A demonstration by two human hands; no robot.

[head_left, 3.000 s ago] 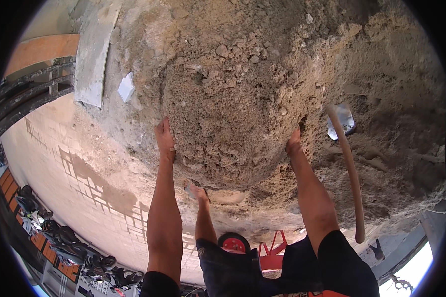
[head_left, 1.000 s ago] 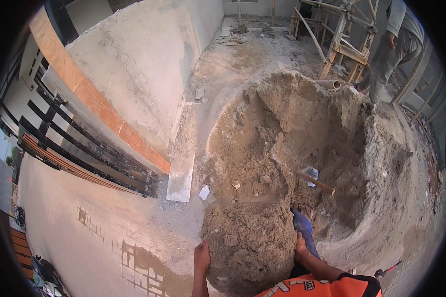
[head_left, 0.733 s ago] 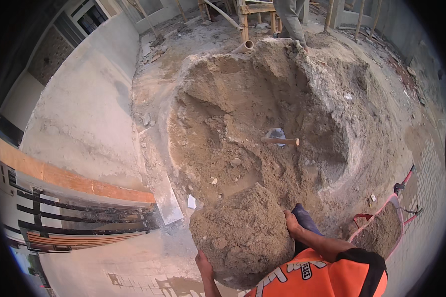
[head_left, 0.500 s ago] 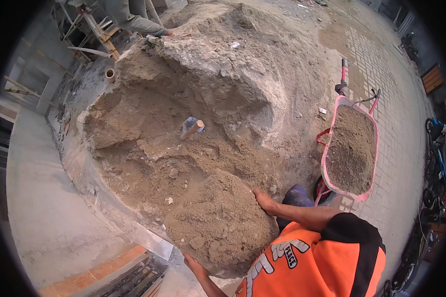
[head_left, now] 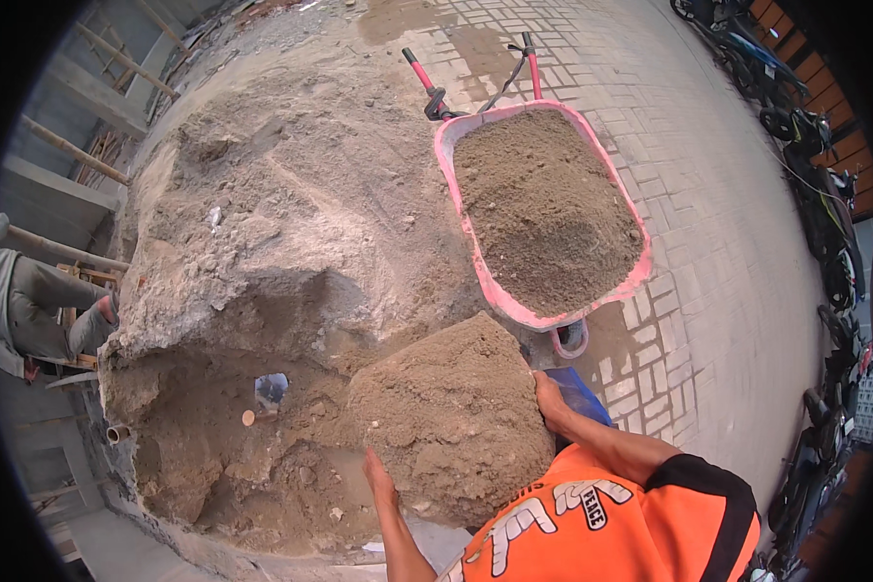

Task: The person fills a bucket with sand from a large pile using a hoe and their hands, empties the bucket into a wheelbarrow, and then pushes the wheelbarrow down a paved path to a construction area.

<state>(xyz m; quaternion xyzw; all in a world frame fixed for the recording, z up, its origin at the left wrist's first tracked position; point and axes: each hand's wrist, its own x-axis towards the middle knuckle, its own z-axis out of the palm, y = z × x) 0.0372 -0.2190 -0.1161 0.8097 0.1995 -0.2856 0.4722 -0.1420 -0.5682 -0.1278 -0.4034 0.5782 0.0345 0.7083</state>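
Note:
A big rounded heap of damp brown sand (head_left: 456, 417) is lifted before my body, on a container whose rim and kind the sand hides. At the load's left side is my left hand (head_left: 380, 477), fingers along its edge and partly hidden. My right hand (head_left: 553, 403) grips the opposite edge, thumb side up. Beyond the load, close to its far right corner, stands a pink wheelbarrow (head_left: 640, 270) filled with sand (head_left: 543, 209).
A large dug-out sand pile (head_left: 291, 209) spreads to the left, with a wooden handle end (head_left: 249, 418) poking out. Paving bricks (head_left: 689, 252) lie right, motorbikes (head_left: 810, 175) along the far right. Another person (head_left: 44, 301) is at the far left.
My view has turned right, bringing the wheelbarrow to the middle. Both hands have carried the heaped load from over the dug sand toward the wheelbarrow.

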